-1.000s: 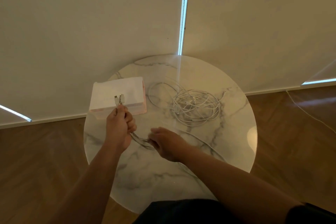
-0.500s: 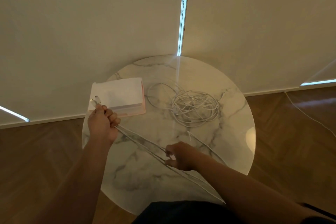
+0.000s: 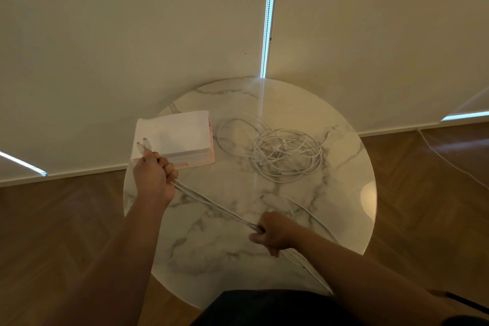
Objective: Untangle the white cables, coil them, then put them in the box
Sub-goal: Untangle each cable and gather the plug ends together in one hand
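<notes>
A round, glossy marble table [image 3: 264,267] carries a rectangular white box [image 3: 173,135] and a loose tangle of cables [image 3: 284,157]. Left hand [image 3: 153,178] and right hand [image 3: 272,233] both grip a taut doubled white cable [image 3: 211,204] stretched between them.

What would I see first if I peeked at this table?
First, the white cable strands pulled tight across the front of the round marble table. The left hand grips them near the box, and the right hand grips them closer to the person. Next, the tangled pile of white cables lying on the table, right of the box.
</notes>
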The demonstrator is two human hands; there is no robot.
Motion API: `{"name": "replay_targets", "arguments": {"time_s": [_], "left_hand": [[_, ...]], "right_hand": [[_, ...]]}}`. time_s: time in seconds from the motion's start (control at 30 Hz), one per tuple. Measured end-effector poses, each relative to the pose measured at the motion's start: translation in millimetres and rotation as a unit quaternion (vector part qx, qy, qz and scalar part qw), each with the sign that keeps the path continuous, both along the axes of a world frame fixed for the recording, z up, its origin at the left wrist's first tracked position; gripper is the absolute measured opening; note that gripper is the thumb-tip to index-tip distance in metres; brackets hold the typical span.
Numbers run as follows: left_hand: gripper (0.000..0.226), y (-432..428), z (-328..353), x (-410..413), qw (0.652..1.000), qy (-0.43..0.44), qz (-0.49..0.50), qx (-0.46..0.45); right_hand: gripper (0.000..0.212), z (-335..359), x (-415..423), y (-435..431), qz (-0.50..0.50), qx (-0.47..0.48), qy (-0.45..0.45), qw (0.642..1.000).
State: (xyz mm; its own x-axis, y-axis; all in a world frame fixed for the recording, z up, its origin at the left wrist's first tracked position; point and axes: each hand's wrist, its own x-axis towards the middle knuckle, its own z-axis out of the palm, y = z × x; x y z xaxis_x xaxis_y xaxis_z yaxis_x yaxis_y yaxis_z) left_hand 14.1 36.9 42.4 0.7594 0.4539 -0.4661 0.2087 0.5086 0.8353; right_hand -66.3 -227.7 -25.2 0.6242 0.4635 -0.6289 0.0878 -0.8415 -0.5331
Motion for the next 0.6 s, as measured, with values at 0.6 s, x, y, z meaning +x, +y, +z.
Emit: {"name": "replay_targets", "arguments": {"time_s": [0.6], "left_hand": [[0.042, 58.8, -24.7, 14.5, 0.989, 0.073, 0.125, 0.003]], "right_hand": [[0.042, -15.9, -10.1, -91.7, -0.012, -0.127, 0.117, 0.985]]}}
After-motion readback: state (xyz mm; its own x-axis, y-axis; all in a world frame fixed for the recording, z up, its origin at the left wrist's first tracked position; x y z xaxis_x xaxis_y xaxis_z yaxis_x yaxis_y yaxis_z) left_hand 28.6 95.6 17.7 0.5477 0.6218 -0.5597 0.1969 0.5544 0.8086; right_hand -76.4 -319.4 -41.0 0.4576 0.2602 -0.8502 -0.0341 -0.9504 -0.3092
